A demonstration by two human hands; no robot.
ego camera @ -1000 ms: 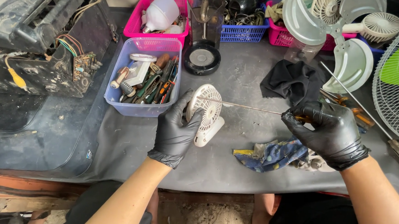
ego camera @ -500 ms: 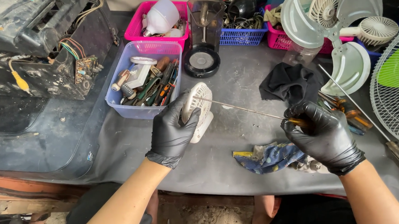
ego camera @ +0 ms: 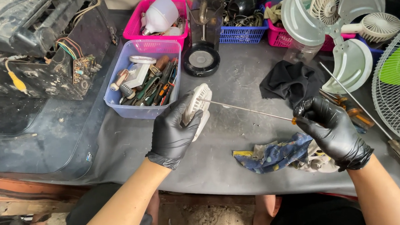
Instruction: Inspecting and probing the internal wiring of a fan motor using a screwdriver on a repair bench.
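2 hands | left hand point(ego camera: 174, 131) grips 1 small white fan point(ego camera: 196, 107) | right hand point(ego camera: 333, 128) grips 1 screwdriver point(ego camera: 250, 110)

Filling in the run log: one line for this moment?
left hand: grips small white fan | right hand: holds long screwdriver, tip at fan | surface: grey table

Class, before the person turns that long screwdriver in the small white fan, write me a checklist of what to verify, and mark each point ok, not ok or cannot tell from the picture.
1. Left hand grips the small white fan firmly: ok.
2. Right hand holds the long screwdriver at its handle: ok.
3. Tip reaches the fan's face: ok.
4. Tip seated in a screw head: cannot tell, too small.
5. Shaft path free of the black cloth and patterned rag: ok.
6. Both hands gloved: ok.
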